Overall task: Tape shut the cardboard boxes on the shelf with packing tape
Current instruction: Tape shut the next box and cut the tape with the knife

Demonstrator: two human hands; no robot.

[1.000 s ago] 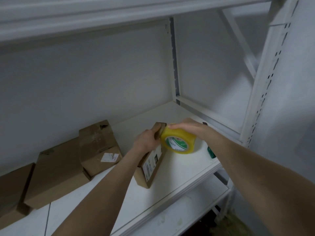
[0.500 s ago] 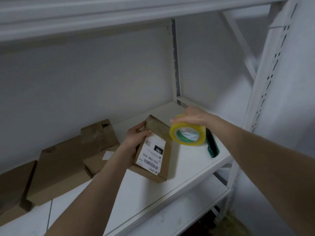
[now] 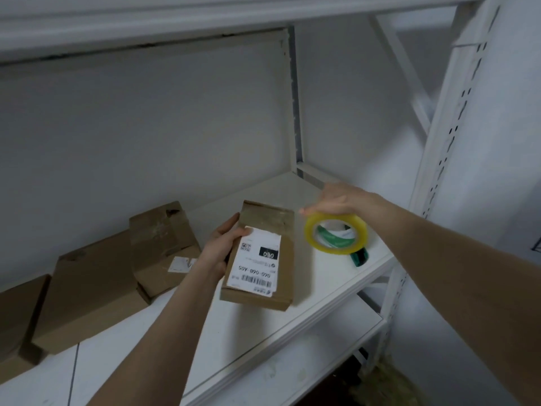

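Observation:
A small cardboard box (image 3: 281, 227) with a white shipping label lies flat on the white shelf (image 3: 322, 288). My left hand (image 3: 222, 247) grips its left edge, thumb on the label's corner. A strip of shiny tape runs across the box's far end. My right hand (image 3: 336, 200) holds a yellow roll of packing tape (image 3: 335, 234) by its top rim, lifted just right of the box.
A green-and-black tool (image 3: 359, 257) lies on the shelf under the roll. More cardboard boxes sit at the left: a tilted one (image 3: 161, 238), a long one (image 3: 87, 285) and another at the edge (image 3: 17, 312). A lower shelf (image 3: 292, 370) shows below.
The small box went from standing on edge to lying flat, label up. My right hand lifted the tape roll off the box and moved it to the right.

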